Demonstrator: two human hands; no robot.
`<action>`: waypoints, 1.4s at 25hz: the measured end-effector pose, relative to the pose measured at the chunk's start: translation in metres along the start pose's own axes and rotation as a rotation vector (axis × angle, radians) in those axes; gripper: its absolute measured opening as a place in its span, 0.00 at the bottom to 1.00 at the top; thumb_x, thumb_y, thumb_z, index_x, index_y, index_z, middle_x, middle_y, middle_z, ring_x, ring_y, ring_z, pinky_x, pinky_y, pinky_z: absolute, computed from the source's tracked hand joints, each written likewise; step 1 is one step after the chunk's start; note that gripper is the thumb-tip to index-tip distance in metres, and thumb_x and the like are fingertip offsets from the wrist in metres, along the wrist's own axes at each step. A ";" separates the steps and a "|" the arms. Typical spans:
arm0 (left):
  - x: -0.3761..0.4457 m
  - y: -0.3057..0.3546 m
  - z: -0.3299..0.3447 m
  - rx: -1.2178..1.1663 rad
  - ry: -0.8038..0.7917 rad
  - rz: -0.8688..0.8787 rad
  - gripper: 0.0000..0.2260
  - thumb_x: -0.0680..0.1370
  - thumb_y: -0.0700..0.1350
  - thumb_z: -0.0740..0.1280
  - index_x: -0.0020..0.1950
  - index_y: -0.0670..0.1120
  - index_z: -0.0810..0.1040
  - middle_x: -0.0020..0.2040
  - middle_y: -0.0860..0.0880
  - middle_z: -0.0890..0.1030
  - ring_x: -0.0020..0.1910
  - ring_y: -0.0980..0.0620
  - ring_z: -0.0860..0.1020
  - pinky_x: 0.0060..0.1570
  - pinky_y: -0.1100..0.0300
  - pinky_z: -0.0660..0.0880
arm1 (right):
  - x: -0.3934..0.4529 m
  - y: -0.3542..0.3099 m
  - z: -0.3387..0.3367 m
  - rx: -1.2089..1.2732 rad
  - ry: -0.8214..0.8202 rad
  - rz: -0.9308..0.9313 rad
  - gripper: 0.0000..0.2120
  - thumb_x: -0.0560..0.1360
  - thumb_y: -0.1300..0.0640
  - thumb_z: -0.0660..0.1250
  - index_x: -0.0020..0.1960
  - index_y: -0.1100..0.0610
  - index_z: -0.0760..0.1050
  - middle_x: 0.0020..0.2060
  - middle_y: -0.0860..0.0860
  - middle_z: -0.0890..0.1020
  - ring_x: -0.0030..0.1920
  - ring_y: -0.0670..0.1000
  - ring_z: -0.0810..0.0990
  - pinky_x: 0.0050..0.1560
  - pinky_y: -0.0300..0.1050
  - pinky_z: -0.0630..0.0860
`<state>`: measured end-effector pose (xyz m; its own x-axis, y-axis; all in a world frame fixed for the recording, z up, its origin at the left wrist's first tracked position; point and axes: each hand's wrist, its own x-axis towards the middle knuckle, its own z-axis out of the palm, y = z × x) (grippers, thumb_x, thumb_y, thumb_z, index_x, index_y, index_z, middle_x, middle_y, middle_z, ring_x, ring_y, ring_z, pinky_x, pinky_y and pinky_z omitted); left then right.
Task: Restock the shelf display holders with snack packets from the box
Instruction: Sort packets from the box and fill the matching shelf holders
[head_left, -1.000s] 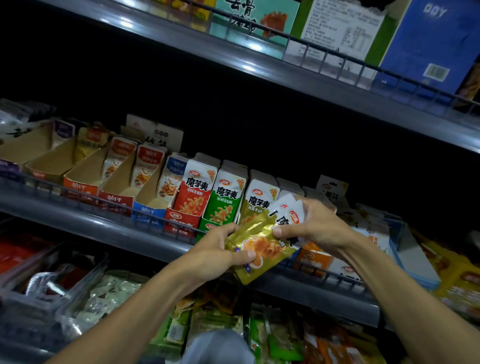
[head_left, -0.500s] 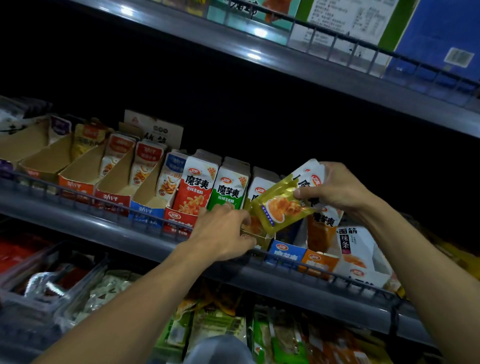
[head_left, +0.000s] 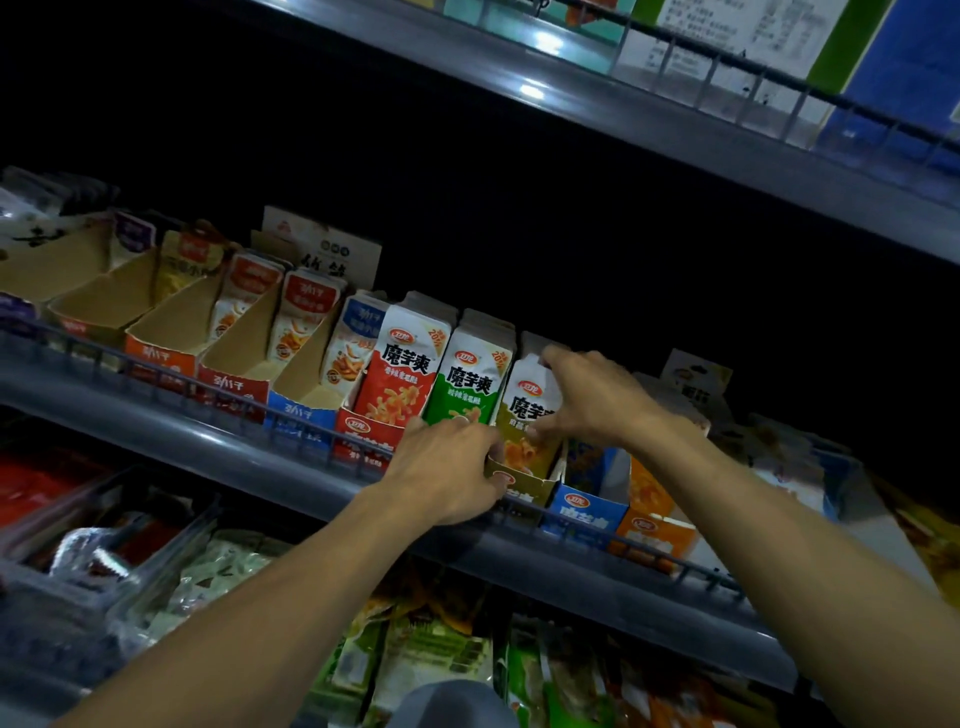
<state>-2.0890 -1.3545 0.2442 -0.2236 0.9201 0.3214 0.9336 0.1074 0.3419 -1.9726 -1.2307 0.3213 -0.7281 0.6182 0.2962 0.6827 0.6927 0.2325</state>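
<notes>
**Packets seating in the yellow holder; both hands on it**

1. Left hand: nearest. It lies at the front lip of the yellow holder, at about 9 o'clock from it, fingers curled against the cardboard edge. Judged to be bracing the holder; it grasps no packet.

2. Yellow holder: stands on the middle shelf behind the wire rail, between the green holder's packets at 9 o'clock and the blue holder at 3 o'clock.

3. Yellow packets: upright in the holder, long axis vertical and leaning slightly back, faces outward.

4. Right hand: farther in, at 3 o'clock from the packets. Fingers spread over the stack's top and right edge, thumb low on the front face. It presses and pinches the front packet.

5. Judgement: the coming move is a push down and back along the packets' long axis. The right hand is placed for it; the left steadies.

6. Supply box: not in view.
</notes>
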 end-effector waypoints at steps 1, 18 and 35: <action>0.000 -0.001 0.000 -0.009 0.008 0.005 0.14 0.78 0.56 0.66 0.62 0.54 0.76 0.61 0.51 0.79 0.64 0.50 0.74 0.66 0.47 0.62 | 0.001 0.000 0.000 -0.014 0.031 0.001 0.37 0.67 0.43 0.77 0.70 0.52 0.65 0.63 0.55 0.76 0.61 0.58 0.75 0.54 0.55 0.77; -0.009 -0.007 -0.040 -0.114 0.117 0.019 0.10 0.77 0.52 0.68 0.55 0.51 0.78 0.51 0.51 0.80 0.52 0.49 0.78 0.56 0.50 0.75 | -0.002 -0.011 -0.034 0.010 0.211 -0.025 0.26 0.72 0.42 0.71 0.65 0.52 0.69 0.58 0.52 0.76 0.56 0.54 0.76 0.51 0.51 0.75; -0.246 -0.159 -0.122 0.154 -0.084 -0.474 0.08 0.74 0.58 0.66 0.41 0.56 0.71 0.46 0.53 0.78 0.48 0.49 0.77 0.44 0.55 0.73 | 0.002 -0.322 -0.045 0.396 0.069 -0.708 0.13 0.72 0.46 0.71 0.49 0.53 0.73 0.43 0.48 0.77 0.45 0.52 0.78 0.43 0.51 0.76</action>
<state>-2.2164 -1.6434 0.2183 -0.6158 0.7830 0.0879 0.7664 0.5694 0.2972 -2.1911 -1.4693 0.2884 -0.9648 -0.0307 0.2613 -0.0196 0.9988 0.0450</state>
